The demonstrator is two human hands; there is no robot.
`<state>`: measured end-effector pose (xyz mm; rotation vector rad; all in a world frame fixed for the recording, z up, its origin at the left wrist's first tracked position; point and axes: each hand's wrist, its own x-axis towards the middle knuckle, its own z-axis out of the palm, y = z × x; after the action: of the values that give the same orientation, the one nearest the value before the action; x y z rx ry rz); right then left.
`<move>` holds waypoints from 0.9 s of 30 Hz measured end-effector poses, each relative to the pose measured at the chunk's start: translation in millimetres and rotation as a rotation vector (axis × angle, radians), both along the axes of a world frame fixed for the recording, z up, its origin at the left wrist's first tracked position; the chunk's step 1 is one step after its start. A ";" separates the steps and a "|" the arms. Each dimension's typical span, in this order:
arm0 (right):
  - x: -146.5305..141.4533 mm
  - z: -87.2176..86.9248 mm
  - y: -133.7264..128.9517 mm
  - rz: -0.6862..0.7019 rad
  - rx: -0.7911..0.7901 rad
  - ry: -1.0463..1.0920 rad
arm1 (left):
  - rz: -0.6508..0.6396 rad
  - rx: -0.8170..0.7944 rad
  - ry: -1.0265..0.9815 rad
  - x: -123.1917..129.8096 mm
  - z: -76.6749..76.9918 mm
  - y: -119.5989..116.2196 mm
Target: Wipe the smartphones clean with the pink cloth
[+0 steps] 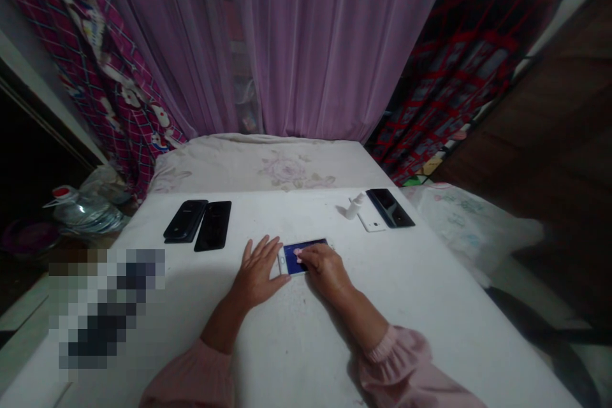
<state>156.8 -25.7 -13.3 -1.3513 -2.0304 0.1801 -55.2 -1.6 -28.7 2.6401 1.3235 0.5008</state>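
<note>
A white smartphone [292, 266] lies on its side on the table, its dark blue screen facing up. My left hand [258, 274] is spread flat against its left end, fingers apart and thumb along the near edge. Above the screen, my right hand [329, 271] pinches a small pale pink cloth [298, 254] and touches it to the glass. The fingers cover part of the screen's right half. The cloth is small and mostly hidden by the fingertips.
Two dark phones, one [186, 220] beside a flat black one [213, 225], lie at left. At right stand a small white bottle [354, 207], a white phone back [371, 220] and a dark phone [391, 208]. A water jug [83, 209] sits beyond the table's left edge.
</note>
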 end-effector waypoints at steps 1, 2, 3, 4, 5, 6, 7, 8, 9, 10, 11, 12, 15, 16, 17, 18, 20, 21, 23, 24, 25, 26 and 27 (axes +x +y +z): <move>3.1 0.0 -5.0 0.031 0.002 0.014 | -0.002 0.000 -0.001 -0.3 -0.2 0.1; 8.7 0.0 -8.8 0.048 0.004 0.026 | -0.004 0.002 -0.004 -0.6 -0.5 0.2; 16.3 -0.2 -11.0 0.047 0.007 0.034 | -0.006 0.005 -0.008 -0.9 -1.0 0.4; 25.0 -0.4 -11.2 0.028 0.010 0.035 | -0.008 0.009 -0.012 -1.1 -1.6 0.6; 33.9 -0.8 -9.5 -0.007 0.012 0.032 | -0.011 0.012 -0.016 -1.3 -2.1 0.8; 41.9 -1.3 -6.0 -0.053 0.015 0.024 | -0.013 0.013 -0.019 -1.5 -2.5 0.9; 47.9 -1.8 -1.2 -0.102 0.017 0.013 | -0.013 0.012 -0.020 -1.5 -2.8 1.1; 51.0 -2.4 4.1 -0.146 0.020 0.002 | -0.012 0.009 -0.020 -1.5 -2.8 1.2; 50.9 -3.0 9.5 -0.185 0.023 -0.006 | -0.011 0.004 -0.018 -1.4 -2.7 1.2; 47.2 -3.5 14.1 -0.210 0.028 -0.012 | -0.010 -0.002 -0.016 -1.3 -2.4 1.3; 40.4 -3.9 17.5 -0.220 0.032 -0.014 | -0.010 -0.008 -0.012 -1.1 -2.1 1.3; 31.0 -4.1 19.3 -0.215 0.037 -0.017 | -0.011 -0.014 -0.008 -1.0 -1.7 1.3; -2.3 -3.1 14.1 -0.110 0.043 -0.028 | -0.016 -0.014 0.000 -0.9 -1.3 1.1; -11.3 -2.3 9.7 -0.055 0.042 -0.025 | -0.014 -0.010 0.000 -0.8 -1.4 1.0; -17.5 -1.5 4.7 -0.008 0.041 -0.013 | -0.011 -0.005 -0.001 -0.8 -1.4 0.8; -20.3 -0.7 -0.5 0.037 0.042 0.002 | -0.008 -0.003 -0.001 -0.9 -1.5 0.7; -15.4 0.5 -8.7 0.105 0.037 0.032 | -0.006 -0.006 0.002 -0.9 -1.5 0.7; -8.1 0.9 -11.0 0.123 0.032 0.042 | -0.008 -0.010 0.005 -1.0 -1.4 0.8; 11.9 1.2 -10.6 0.112 0.016 0.053 | -0.013 -0.015 0.006 -1.2 -1.4 1.1; 22.5 1.1 -8.0 0.077 0.013 0.062 | -0.015 -0.014 0.004 -1.3 -1.5 1.2; 31.7 0.9 -4.0 0.023 0.012 0.064 | -0.016 -0.011 0.001 -1.4 -1.7 1.4; 38.7 0.6 0.8 -0.033 0.016 0.059 | -0.015 -0.008 -0.001 -1.5 -2.0 1.5; 42.5 0.1 5.9 -0.084 0.018 0.050 | -0.015 -0.005 -0.003 -1.6 -2.4 1.5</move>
<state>199.2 -19.8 -13.2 -1.4049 -1.9260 0.1563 -56.8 -0.1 -31.1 2.6420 1.3020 0.4986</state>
